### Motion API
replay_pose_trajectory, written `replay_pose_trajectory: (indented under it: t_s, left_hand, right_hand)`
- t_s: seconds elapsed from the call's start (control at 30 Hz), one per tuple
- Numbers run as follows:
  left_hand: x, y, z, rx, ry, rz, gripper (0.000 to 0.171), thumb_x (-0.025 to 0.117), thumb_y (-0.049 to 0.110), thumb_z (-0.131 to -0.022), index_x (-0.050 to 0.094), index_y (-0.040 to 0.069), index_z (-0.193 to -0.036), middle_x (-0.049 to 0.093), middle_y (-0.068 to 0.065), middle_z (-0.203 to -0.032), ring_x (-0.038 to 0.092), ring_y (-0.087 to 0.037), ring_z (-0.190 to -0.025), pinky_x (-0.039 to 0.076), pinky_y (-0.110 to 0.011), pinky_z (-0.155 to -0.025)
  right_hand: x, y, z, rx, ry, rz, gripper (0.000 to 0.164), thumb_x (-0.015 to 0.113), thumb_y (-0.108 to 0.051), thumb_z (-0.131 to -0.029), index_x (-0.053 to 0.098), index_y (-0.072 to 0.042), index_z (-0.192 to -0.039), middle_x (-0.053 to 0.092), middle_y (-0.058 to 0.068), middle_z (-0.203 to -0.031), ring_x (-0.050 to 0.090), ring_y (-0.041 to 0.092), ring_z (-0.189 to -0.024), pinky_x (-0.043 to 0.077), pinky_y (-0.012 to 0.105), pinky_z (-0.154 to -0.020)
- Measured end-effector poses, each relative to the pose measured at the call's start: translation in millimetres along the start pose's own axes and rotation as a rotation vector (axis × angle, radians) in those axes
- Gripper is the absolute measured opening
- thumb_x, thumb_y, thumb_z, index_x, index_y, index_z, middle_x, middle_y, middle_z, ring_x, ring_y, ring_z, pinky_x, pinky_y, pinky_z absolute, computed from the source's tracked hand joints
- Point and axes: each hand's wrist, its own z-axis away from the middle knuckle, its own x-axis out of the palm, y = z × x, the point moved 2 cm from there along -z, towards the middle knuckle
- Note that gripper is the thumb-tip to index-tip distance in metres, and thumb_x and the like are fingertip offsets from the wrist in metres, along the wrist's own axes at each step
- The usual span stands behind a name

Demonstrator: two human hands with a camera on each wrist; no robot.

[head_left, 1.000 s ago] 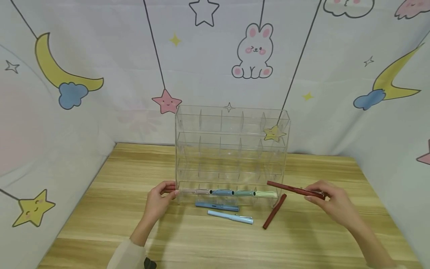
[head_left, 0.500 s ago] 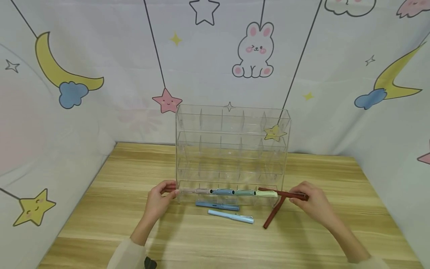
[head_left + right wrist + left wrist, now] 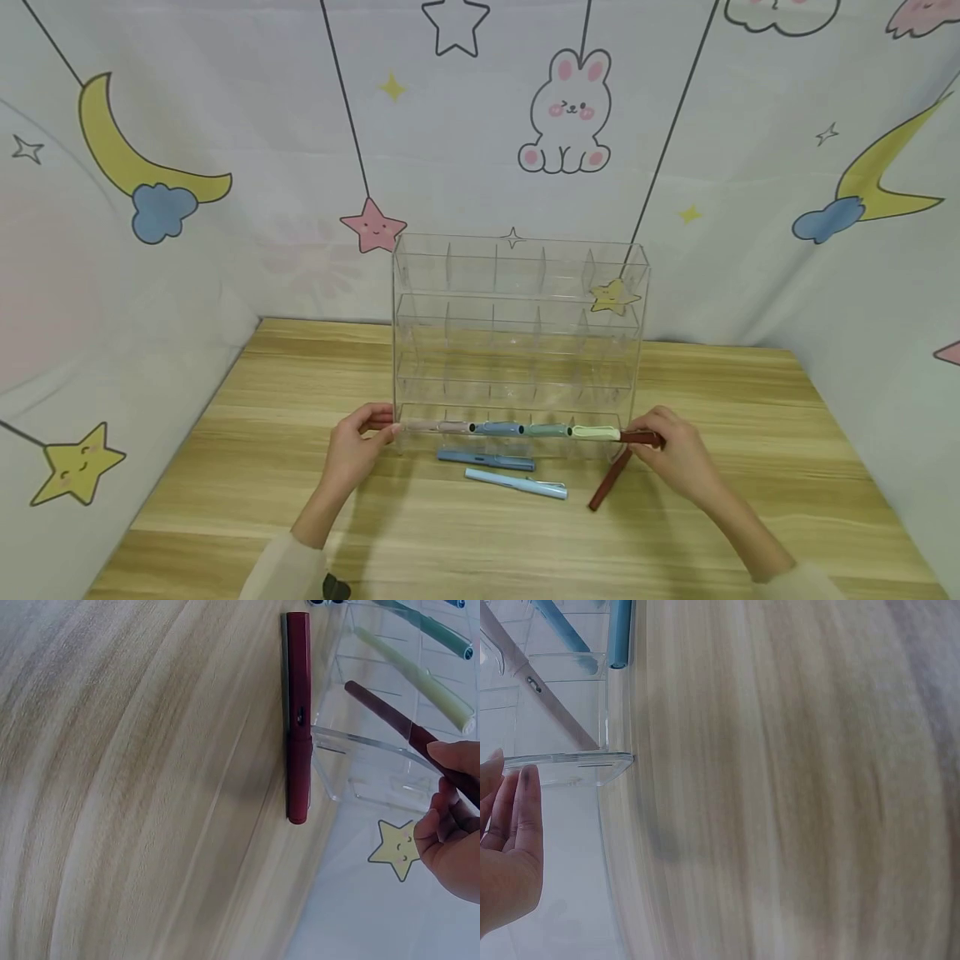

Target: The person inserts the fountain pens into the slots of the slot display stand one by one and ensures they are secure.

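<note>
A clear acrylic pen rack [image 3: 393,333] with stepped tiers stands on the table. My left hand [image 3: 360,442] pinches the lower edge of its left side panel, thumb and fingers on either face in the left wrist view. Between thumb and fingers of my right hand [image 3: 678,450] is a dark red pen [image 3: 386,707]. The pen's far end reaches past the right side panel into the lowest tier, beside a light green pen [image 3: 596,433]. Green [image 3: 550,431], blue [image 3: 498,428] and pale pinkish pens [image 3: 450,427] lie along that tier.
Another dark red pen [image 3: 611,479] lies on the wooden table [image 3: 480,550] by the rack's front right corner. A blue pen [image 3: 486,460] and a light blue pen [image 3: 516,484] lie in front of the rack. A printed curtain [image 3: 465,150] hangs behind.
My right hand has moved left with the dark red pen, from beyond the rack's right side up to its lowest tier. My left hand has stayed on the side panel.
</note>
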Motion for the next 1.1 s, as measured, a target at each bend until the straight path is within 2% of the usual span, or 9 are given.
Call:
replay_pose_trajectory:
  t_s: [0.17,0.3,0.5,0.67,0.73,0.87,1.1]
  left_hand:
    - [-0.1,-0.2,0.2,0.011,-0.003,0.005,0.023,0.066,-0.003,-0.081,0.061,-0.005,-0.103,0.062,-0.015,-0.094,0.06,-0.022,-0.084,0.053,-0.02,-0.066]
    - [0.1,0.0,0.2,0.015,-0.004,0.005,0.023,0.066,-0.003,-0.081,0.061,-0.005,-0.103,0.062,-0.015,-0.093,0.06,-0.021,-0.084,0.053,-0.02,-0.066]
    - [-0.2,0.8,0.5,0.01,-0.004,0.001,0.023,0.066,-0.003,-0.081,0.061,-0.005,-0.103,0.062,-0.015,-0.094,0.06,-0.023,-0.085,0.053,-0.02,-0.066]
    - [-0.6,1.2,0.8,0.007,-0.005,-0.004,0.023,0.066,-0.003,-0.081,0.061,-0.004,-0.104,0.062,-0.015,-0.094,0.06,-0.024,-0.086,0.053,-0.02,-0.067]
    - [-0.8,1.1,0.9,0.004,-0.004,-0.003,0.023,0.066,-0.003,-0.081,0.061,-0.004,-0.104,0.062,-0.015,-0.094,0.06,-0.024,-0.086,0.053,-0.02,-0.067]
    - [-0.6,0.6,0.8,0.001,-0.002,-0.007,0.023,0.066,-0.003,-0.081,0.061,-0.004,-0.104,0.062,-0.014,-0.095,0.06,-0.024,-0.087,0.053,-0.02,-0.067]
    - [-0.2,-0.3,0.3,0.001,-0.001,-0.005,0.023,0.066,-0.002,-0.081,0.061,-0.004,-0.104,0.062,-0.014,-0.095,0.06,-0.024,-0.087,0.053,-0.02,-0.067]
  right_hand:
    - [2.9,0.9,-0.8,0.004,0.009,0.002,0.027,0.077,0.008,-0.063,0.066,-0.01,-0.08,0.048,-0.009,-0.073,0.036,0.005,-0.058,0.031,0.019,-0.046]
    - [0.3,0.9,0.2,-0.001,0.007,-0.01,0.028,0.078,0.007,-0.063,0.067,-0.005,-0.086,0.053,-0.005,-0.076,0.04,0.006,-0.058,0.035,0.019,-0.046]
    - [-12.9,2.5,3.2,0.062,0.003,-0.025,0.029,0.077,-0.004,-0.071,0.065,-0.002,-0.097,0.053,-0.006,-0.076,0.044,0.004,-0.061,0.039,0.02,-0.047]
    - [-21.9,3.5,3.6,0.146,-0.005,-0.018,0.009,0.07,-0.013,-0.081,0.065,-0.007,-0.086,0.052,-0.008,-0.071,0.045,0.005,-0.06,0.04,0.021,-0.049]
    - [-23.3,3.3,3.9,0.155,-0.016,-0.016,0.006,0.067,-0.014,-0.084,0.065,-0.01,-0.08,0.052,-0.008,-0.069,0.044,0.005,-0.059,0.039,0.021,-0.048]
    - [-23.4,3.4,5.1,0.139,-0.021,-0.021,0.01,0.066,-0.012,-0.085,0.065,-0.012,-0.075,0.052,-0.01,-0.069,0.043,0.004,-0.058,0.038,0.021,-0.047]
    - [-22.2,5.4,7.0,0.062,-0.006,-0.043,0.003,0.066,-0.005,-0.083,0.067,-0.007,-0.084,0.06,-0.006,-0.077,0.048,0.003,-0.062,0.044,0.021,-0.051]
